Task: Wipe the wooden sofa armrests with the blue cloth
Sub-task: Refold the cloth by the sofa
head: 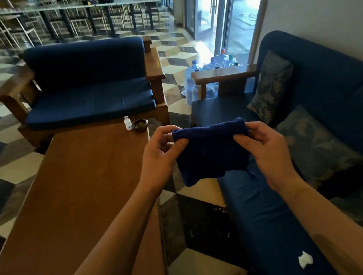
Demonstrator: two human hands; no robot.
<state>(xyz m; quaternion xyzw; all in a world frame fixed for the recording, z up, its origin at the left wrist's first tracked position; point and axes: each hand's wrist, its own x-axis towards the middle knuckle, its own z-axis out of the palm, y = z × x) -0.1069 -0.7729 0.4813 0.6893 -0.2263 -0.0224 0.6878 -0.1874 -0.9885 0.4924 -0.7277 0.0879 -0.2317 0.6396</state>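
Right, status: blue cloth (210,152) is up in the air between both my hands, over the gap between the counter (71,187) and the long sofa (262,207). Left hand (158,156) pinches the upper left corner, thumb on the near face, fingers curled behind. Right hand (262,147) pinches the upper right corner the same way. The rest hangs free below, looks doubled over.

No wiping done yet, by my read. Nearest wooden armrest (223,74) is well ahead at the far end of this sofa; the small sofa (89,85) across has two more, left one (12,91) and right one (154,64).

Risks from here:
- Both grips are only on corners. If I let one go to reach, the cloth swings loose and could drop to the floor and pick up grit, which then scratches the wood.
- Wiping with a dangling sheet gives poor contact; better bunched into the palm first.
- Small white bottle (128,122) and dark dish (141,124) sit at the counter's far edge, just beside my path to the small sofa. A trailing hem could knock them over.
- Water jugs (214,65) stand right behind the near armrest; overreach could bump them.
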